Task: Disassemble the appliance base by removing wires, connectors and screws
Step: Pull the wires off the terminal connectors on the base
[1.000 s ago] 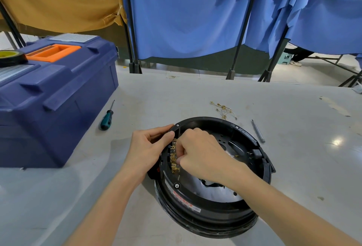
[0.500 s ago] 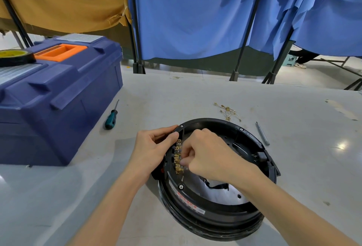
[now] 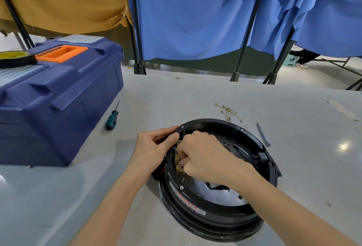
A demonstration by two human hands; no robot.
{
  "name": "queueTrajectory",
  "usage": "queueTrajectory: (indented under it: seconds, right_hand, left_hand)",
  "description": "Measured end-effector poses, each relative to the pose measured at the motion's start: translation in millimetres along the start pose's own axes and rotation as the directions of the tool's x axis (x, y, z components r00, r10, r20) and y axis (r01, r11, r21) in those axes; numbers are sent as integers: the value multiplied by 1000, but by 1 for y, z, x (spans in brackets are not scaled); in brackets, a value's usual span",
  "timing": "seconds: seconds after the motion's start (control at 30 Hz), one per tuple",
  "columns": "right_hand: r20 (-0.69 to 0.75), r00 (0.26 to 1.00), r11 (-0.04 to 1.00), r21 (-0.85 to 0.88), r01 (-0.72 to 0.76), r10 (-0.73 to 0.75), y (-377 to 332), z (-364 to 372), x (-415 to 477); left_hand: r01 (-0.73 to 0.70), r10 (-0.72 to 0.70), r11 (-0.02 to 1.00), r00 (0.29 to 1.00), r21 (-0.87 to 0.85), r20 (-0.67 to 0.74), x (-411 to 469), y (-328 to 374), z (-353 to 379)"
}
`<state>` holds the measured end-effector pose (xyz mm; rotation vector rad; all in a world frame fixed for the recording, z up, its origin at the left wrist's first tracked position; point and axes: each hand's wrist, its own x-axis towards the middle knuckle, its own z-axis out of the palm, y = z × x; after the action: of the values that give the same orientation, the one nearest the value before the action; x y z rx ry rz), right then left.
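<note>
A round black appliance base [image 3: 225, 218] lies on the grey table, its open inside facing up. A row of brass connectors [image 3: 177, 160] sits on its inner left wall. My left hand [image 3: 154, 151] grips the base's left rim, thumb over the top edge. My right hand [image 3: 203, 157] is curled inside the base and pinches at the brass connectors; its fingertips are partly hidden. Screw heads [image 3: 181, 187] show on the rim. A black wire [image 3: 216, 187] lies inside, below my right wrist.
A big blue toolbox [image 3: 58, 96] with an orange handle stands at the left, with a roll of tape [image 3: 15, 59] on it. A green-handled screwdriver [image 3: 112, 119] lies beside it. Removed brass-tipped wires [image 3: 228, 112] and a grey tool [image 3: 263, 134] lie beyond the base.
My right hand has shifted a little lower along the row of connectors. My left hand keeps its hold on the rim. The camera view has drifted slightly.
</note>
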<state>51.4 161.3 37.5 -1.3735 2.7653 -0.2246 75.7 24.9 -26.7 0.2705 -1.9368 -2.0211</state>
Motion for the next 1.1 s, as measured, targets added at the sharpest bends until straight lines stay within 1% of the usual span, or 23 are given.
queueTrajectory:
  seconds: [0.2,0.33,0.47,0.53,0.67,0.77,0.87,0.93,1.0,1.1]
  right_hand:
    - [-64,998,1000,-9,4,-5,2,4,1]
    - [-57,998,1000,18,-6,7,3,5,0]
    - [-38,995,987,139,-83,89,11,7,-2]
    - [-29,993,980,171,-106,112,14,7,-1]
    - [-24,993,960,261,-106,116,17,8,-3]
    - [-18,990,926,358,-123,139,21,6,-7]
    - [-60,985,892,436,-119,161,25,4,-13]
    - [-62,988,868,488,-93,141,25,2,-18]
    - [-37,993,868,490,-79,111,23,1,-23]
    - [-31,995,924,375,-74,92,16,6,-23]
  left_hand:
    - [-13,13,1000,1000,9,-11,2,-1,0]
    - [-14,14,1000,1000,-3,-7,1,-1,0]
    - [-5,5,1000,1000,4,-22,1,0,1]
    - [4,-4,1000,1000,5,-29,1,0,1]
    - [13,-13,1000,999,-3,-31,-1,1,1]
    - [20,-20,1000,999,10,-31,0,1,1]
    - [17,-17,1000,1000,9,-16,0,1,0]
    - [4,-3,1000,1000,8,-13,-1,1,1]
    - [3,-3,1000,1000,6,-16,-1,1,1]
    - [17,-17,1000,1000,-8,-25,-1,2,2]
